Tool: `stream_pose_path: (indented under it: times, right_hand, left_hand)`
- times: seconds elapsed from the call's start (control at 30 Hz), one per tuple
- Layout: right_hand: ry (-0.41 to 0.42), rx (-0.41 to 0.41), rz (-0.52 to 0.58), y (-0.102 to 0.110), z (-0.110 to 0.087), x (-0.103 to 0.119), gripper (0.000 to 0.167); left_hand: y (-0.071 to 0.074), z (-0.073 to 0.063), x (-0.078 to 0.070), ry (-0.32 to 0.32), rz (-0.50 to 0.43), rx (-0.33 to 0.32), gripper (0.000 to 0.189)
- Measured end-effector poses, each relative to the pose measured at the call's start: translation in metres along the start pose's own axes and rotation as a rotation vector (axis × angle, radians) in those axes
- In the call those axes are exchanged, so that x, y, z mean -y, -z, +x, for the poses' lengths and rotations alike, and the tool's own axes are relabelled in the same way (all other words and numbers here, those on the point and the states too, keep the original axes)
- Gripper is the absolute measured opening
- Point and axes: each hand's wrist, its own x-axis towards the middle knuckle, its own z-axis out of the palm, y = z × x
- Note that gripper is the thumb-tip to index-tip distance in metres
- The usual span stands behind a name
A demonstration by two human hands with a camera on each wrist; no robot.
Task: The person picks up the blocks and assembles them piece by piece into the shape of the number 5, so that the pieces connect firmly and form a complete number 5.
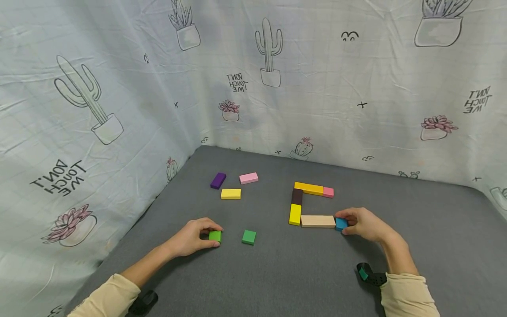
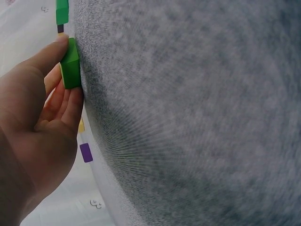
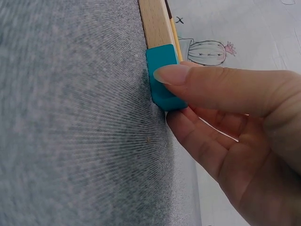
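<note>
Between thumb and fingers, my left hand [image 1: 194, 237] pinches a light green block [image 1: 215, 236] on the grey cloth. My right hand [image 1: 364, 224] grips a small blue block [image 1: 341, 224] that sits at the right end of a beige wooden block [image 1: 318, 221]. In the right wrist view the blue block [image 3: 164, 77] meets the wooden one end to end. To the left of the beige block stands a yellow block [image 1: 295, 214], then a dark brown block [image 1: 297, 197], an orange-yellow block [image 1: 309, 189] and a pink-red block [image 1: 328, 192], forming an open-sided outline.
A darker green block [image 1: 248, 237] lies right of my left hand. Farther back are a yellow block [image 1: 231, 194], a purple block [image 1: 218, 180] and a pink block [image 1: 248, 178]. A cactus-print curtain [image 1: 317, 88] hangs behind the grey table [image 1: 277, 281].
</note>
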Motion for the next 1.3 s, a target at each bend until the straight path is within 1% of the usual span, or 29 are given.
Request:
stream_pose_path:
  times: [0.27,0.57,0.67,0.77,0.83,1.0,1.07,1.2,1.3]
  right_hand:
    - [-0.004,-0.012,-0.010,0.000,-0.001,-0.001,0.042]
    - [-0.006,-0.022,-0.007,-0.001,0.001,0.000,0.039]
    - [-0.001,-0.019,-0.003,0.000,-0.001,0.001,0.040]
    - [-0.014,-0.027,0.023,0.003,-0.004,0.001,0.042]
    - [-0.011,-0.049,0.015,0.006,-0.006,0.000,0.043]
    - [-0.012,-0.152,-0.031,0.010,-0.007,0.002,0.044]
    - [-0.016,-0.181,-0.017,0.010,-0.007,0.003,0.045]
    - [-0.009,-0.203,0.020,0.009,-0.004,0.002,0.048]
    - [-0.010,-0.197,0.030,0.011,0.004,0.003,0.050]
  left_hand:
    - [-0.001,-0.001,0.003,-0.034,0.007,-0.023,0.034]
    - [-0.001,-0.002,0.003,-0.038,0.008,-0.036,0.033]
    - [-0.001,-0.002,0.003,-0.038,0.015,-0.037,0.033]
    - [-0.001,-0.002,0.002,-0.034,0.014,-0.030,0.033]
    - [-0.001,-0.001,0.003,-0.035,0.013,-0.029,0.033]
    - [0.000,-0.002,0.005,-0.049,0.020,-0.039,0.032]
    - [0.000,-0.002,0.006,-0.050,0.023,-0.036,0.032]
    - [0.000,-0.002,0.005,-0.033,0.019,-0.020,0.032]
    - [0.000,-0.002,0.005,-0.021,0.012,-0.014,0.032]
